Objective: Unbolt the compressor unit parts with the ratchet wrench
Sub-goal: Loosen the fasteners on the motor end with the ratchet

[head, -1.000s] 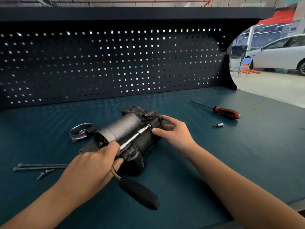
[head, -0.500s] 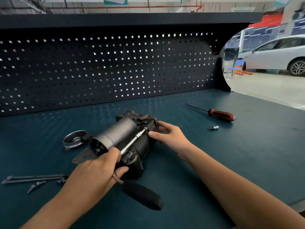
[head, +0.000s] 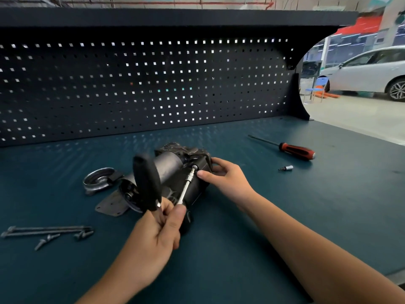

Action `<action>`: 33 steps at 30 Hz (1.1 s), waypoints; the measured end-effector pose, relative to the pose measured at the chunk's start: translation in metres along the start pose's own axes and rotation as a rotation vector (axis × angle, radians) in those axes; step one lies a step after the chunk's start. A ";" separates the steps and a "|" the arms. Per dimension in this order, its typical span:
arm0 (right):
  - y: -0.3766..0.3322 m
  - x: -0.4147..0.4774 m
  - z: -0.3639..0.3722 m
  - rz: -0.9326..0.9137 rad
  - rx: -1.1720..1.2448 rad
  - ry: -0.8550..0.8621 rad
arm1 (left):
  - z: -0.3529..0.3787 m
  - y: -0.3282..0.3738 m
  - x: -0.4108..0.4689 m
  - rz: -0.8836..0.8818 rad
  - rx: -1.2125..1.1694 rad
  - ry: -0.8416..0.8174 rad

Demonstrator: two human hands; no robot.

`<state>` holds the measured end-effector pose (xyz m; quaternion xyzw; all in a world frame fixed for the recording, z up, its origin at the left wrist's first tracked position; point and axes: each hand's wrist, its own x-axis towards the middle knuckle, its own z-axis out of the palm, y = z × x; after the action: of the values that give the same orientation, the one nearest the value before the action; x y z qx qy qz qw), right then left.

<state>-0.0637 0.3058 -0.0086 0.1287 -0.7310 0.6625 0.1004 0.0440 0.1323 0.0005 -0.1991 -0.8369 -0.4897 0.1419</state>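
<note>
A person works at a teal workbench (head: 285,216), where a compressor unit (head: 168,170) lies on its side in front of a perforated back panel (head: 131,84). The left hand (head: 153,238) is curled tightly round the head end of the ratchet wrench (head: 145,183) at the unit's near side. The thumb is raised beside the silver extension bar (head: 185,189), and the black handle stands up across the unit's grey barrel. The bar's tip sits at a bolt on the unit's dark housing. The right hand (head: 228,181) grips the unit's right end, thumb over the top and index fingertip beside the bar's tip. A metal ring (head: 98,179) lies just left of the unit. Long bolts (head: 48,230) and short screws (head: 47,240) lie further left and nearer. A red-handled screwdriver (head: 295,150) and a small bit (head: 287,168) lie well right.
</note>
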 end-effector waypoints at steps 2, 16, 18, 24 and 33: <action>-0.003 -0.004 0.001 0.002 -0.089 0.021 | 0.005 0.003 -0.001 -0.028 -0.079 0.043; -0.031 -0.014 0.035 0.155 -0.371 0.070 | -0.011 -0.007 0.000 0.094 0.446 0.021; -0.031 -0.012 0.035 0.187 -0.326 0.068 | -0.012 -0.004 0.000 0.095 0.566 0.003; -0.033 -0.012 0.035 0.240 -0.244 0.029 | -0.022 0.001 0.004 0.136 0.732 0.086; -0.037 -0.009 0.036 0.314 -0.158 0.008 | -0.017 0.014 0.004 -0.598 -0.681 0.083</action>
<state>-0.0422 0.2674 0.0194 0.0018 -0.7914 0.6112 0.0085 0.0475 0.1245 0.0215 0.0358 -0.6424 -0.7642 -0.0457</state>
